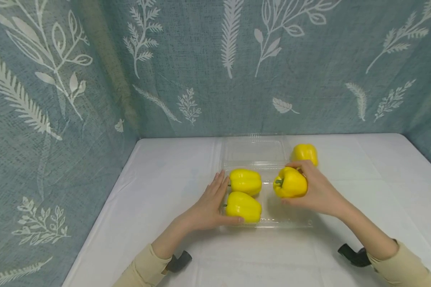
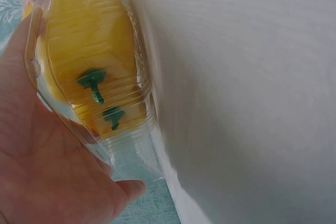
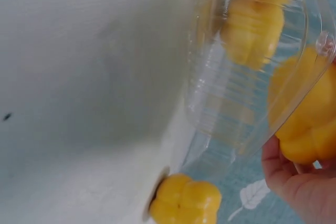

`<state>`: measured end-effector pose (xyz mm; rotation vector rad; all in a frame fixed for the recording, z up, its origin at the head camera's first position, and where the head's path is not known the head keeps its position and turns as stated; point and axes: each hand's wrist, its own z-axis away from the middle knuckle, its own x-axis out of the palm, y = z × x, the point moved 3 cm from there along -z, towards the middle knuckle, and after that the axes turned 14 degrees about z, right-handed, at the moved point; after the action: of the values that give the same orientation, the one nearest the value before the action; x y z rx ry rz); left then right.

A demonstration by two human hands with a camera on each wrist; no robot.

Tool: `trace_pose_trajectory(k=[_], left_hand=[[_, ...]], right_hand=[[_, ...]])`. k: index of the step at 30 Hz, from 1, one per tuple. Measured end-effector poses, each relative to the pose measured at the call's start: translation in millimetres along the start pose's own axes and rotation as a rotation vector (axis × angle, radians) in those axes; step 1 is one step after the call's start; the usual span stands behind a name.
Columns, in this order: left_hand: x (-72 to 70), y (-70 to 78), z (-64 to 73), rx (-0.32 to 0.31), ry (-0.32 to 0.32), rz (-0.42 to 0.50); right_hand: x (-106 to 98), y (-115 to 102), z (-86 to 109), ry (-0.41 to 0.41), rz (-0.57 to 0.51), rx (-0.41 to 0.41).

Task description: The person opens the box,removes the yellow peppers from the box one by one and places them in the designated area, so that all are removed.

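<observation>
My right hand (image 1: 317, 191) grips a yellow bell pepper (image 1: 290, 182) over the right half of a clear plastic clamshell box (image 1: 283, 215), its green stem pointing left. In the right wrist view the fingers (image 3: 286, 177) curl under this pepper. Two more yellow bell peppers lie on their sides in the box's left half, a back one (image 1: 245, 181) and a front one (image 1: 242, 207), stems to the left. My left hand (image 1: 210, 205) rests along the box's left side, fingers extended and thumb at the front rim. Through the ribbed wall, the left wrist view shows two green stems (image 2: 94, 83).
The box's hinged lid (image 1: 255, 151) lies opened back towards the curtain. Another yellow bell pepper (image 1: 305, 153) stands on the white tablecloth (image 1: 172, 167) behind my right hand. A patterned blue-green curtain (image 1: 201, 71) closes off the back and left. Dark straps hang below both sleeves.
</observation>
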<state>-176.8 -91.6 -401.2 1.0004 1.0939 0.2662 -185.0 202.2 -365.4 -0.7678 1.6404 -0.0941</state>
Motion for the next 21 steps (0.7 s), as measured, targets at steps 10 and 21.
trace_pose_trajectory(k=[10,21], left_hand=[[0.0,0.0,-0.7,0.001,-0.001,0.002],[0.9,-1.8,-0.7,0.0,0.009,0.003]], right_hand=[[-9.9,7.5,6.5,0.023,-0.003,0.155],[-20.5,31.6,13.3,0.079,-0.005,0.301]])
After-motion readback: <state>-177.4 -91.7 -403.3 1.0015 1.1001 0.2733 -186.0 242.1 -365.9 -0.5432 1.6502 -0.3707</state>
